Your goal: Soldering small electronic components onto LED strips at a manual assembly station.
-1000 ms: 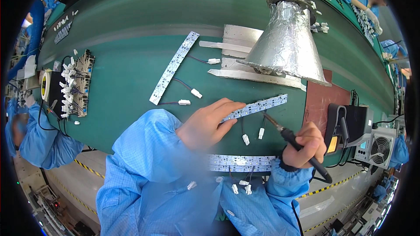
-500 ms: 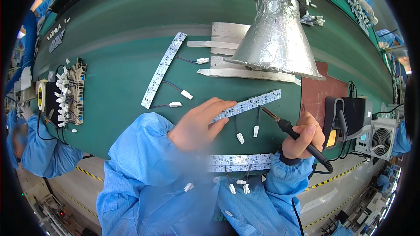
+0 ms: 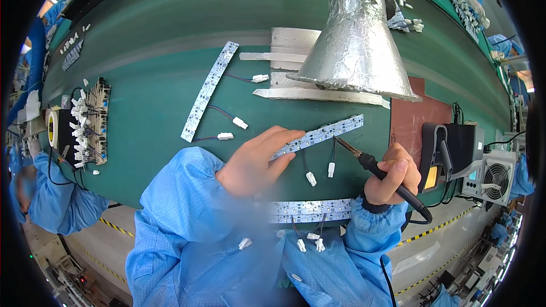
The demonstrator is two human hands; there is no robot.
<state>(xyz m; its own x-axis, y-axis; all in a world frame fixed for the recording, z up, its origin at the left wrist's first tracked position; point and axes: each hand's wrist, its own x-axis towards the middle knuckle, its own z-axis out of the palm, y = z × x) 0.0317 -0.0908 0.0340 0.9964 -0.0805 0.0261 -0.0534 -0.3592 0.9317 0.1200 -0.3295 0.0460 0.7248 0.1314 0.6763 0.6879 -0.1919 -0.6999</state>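
Observation:
My left hand (image 3: 256, 162) pinches the left end of a slim white LED circuit strip (image 3: 333, 132), which slants up to the right above the green mat. Two thin wires hang from its lower edge, each ending in a white connector (image 3: 310, 178). In my right hand (image 3: 393, 175) is a black-handled soldering iron (image 3: 372, 165), its tip at the strip's lower edge by the right wire. Closer to me, more LED strips (image 3: 313, 211) lie side by side at the table edge. Another strip (image 3: 210, 91) with three wired connectors lies on the mat to the left.
A foil-covered fume hood (image 3: 355, 51) hangs beyond my hands, over pale metal bars (image 3: 318, 95). At right stand a soldering station (image 3: 455, 148) and a fan box (image 3: 495, 179). A rack of wired boards (image 3: 94, 122) stands at left, near a co-worker's blue sleeve (image 3: 62, 193).
The soldering iron's tip has shifted slightly up and left, against the strip's edge. Both hands keep their hold; the whole view has shifted a little.

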